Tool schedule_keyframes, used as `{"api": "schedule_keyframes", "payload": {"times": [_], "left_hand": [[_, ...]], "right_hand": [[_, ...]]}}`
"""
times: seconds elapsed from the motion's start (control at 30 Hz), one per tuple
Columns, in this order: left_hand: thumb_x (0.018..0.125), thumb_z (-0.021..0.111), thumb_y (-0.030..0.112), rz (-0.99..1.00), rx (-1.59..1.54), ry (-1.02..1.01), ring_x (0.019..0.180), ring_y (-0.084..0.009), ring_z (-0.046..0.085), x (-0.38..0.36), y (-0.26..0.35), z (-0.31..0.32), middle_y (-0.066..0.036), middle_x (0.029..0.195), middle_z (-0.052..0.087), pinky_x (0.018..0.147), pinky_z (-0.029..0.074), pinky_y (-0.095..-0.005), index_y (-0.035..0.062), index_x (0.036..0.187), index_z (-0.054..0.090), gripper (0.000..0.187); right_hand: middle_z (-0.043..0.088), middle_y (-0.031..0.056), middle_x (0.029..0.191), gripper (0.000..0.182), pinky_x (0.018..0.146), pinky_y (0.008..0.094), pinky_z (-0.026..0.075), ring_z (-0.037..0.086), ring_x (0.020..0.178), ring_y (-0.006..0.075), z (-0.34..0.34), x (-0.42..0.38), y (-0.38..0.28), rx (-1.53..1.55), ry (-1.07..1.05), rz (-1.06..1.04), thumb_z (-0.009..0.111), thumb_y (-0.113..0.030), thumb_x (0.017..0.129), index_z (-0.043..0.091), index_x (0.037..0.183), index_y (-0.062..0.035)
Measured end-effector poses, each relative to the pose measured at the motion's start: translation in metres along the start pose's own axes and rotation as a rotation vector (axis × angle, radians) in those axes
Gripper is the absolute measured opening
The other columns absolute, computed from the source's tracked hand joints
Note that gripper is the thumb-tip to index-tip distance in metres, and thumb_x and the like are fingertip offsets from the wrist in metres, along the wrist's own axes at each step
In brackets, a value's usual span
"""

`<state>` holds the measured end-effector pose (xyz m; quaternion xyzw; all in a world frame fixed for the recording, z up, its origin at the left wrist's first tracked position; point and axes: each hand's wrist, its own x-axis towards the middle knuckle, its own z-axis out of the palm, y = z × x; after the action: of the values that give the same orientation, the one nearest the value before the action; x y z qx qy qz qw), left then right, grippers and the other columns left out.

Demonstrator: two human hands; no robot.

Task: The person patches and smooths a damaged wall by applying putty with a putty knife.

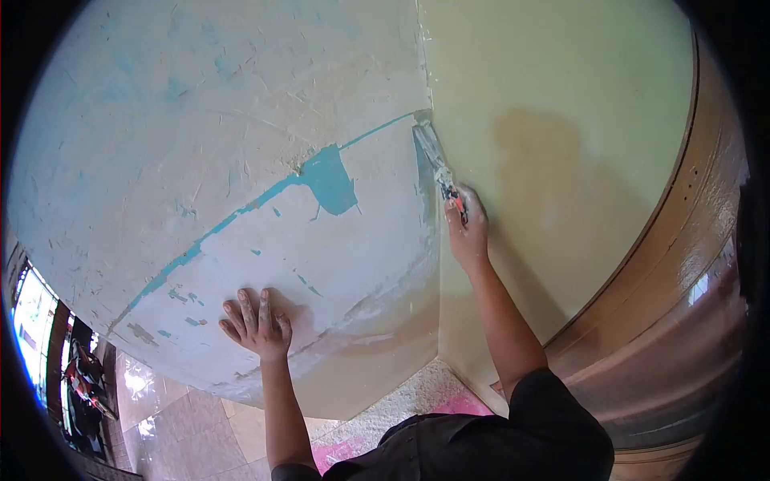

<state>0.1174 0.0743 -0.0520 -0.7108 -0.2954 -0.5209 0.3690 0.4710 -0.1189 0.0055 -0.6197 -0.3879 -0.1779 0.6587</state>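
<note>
My right hand [469,228] is wrapped round the handle of a putty knife [431,148], whose blade touches the wall close to the inside corner. White residue coats parts of the blade and handle. Flat against the lower part of the whitish wall [241,192] rests my left hand [258,325], fingers stretched out and dusted with white. Between the hands, a patch of turquoise paint [330,183] shows through, joined to a thin turquoise line slanting across the wall. Small turquoise flecks lie above and beside the left hand.
To the right of the corner is a pale green wall [561,72] bearing a shadow, bordered by brown wood [682,208]. Below, white debris [393,401] covers a pink sheet [461,403] on the tiled floor [180,433]. A red motorcycle [84,381] stands at the far left.
</note>
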Motion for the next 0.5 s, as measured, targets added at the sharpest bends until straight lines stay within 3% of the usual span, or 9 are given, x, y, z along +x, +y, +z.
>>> {"api": "schedule_keyframes", "payload": {"times": [0.03,0.27,0.33,0.5], "left_hand": [[0.092,0.043,0.039,0.006,-0.003,0.002,0.143,-0.0359,0.025,0.0,-0.001,-0.001,-0.011,0.147,0.044,0.117,0.003,-0.0512,0.0198,0.128,0.061,0.045],[0.093,0.042,0.038,-0.002,0.007,0.002,0.144,-0.035,0.024,0.001,0.0,-0.001,-0.01,0.147,0.044,0.117,0.004,-0.0527,0.0237,0.13,0.059,0.044],[0.093,0.041,0.039,-0.004,0.007,-0.008,0.143,-0.0353,0.024,0.0,-0.001,0.0,-0.01,0.147,0.044,0.117,0.004,-0.0527,0.0227,0.13,0.06,0.044],[0.093,0.041,0.04,-0.009,0.003,-0.021,0.144,-0.0358,0.023,0.0,0.0,-0.001,-0.011,0.147,0.044,0.116,0.003,-0.0528,0.0228,0.129,0.06,0.045]], "right_hand": [[0.063,0.0137,0.098,0.035,0.076,0.0337,0.049,0.062,0.085,0.0228,0.0,0.003,-0.003,-0.029,0.015,-0.014,0.057,-0.025,0.095,0.054,0.121,-0.0012],[0.064,0.0138,0.099,0.035,0.077,0.0332,0.05,0.062,0.085,0.0233,0.0,0.001,-0.004,-0.009,0.026,-0.02,0.057,-0.022,0.094,0.055,0.121,-0.0009],[0.064,0.0133,0.098,0.035,0.077,0.0329,0.049,0.062,0.085,0.0224,0.004,0.006,0.001,-0.041,0.083,-0.111,0.057,-0.022,0.094,0.054,0.122,-0.001],[0.064,0.0134,0.098,0.034,0.078,0.033,0.049,0.062,0.086,0.0227,-0.001,0.007,-0.012,-0.016,0.035,-0.026,0.057,-0.022,0.094,0.055,0.121,-0.0008]]}}
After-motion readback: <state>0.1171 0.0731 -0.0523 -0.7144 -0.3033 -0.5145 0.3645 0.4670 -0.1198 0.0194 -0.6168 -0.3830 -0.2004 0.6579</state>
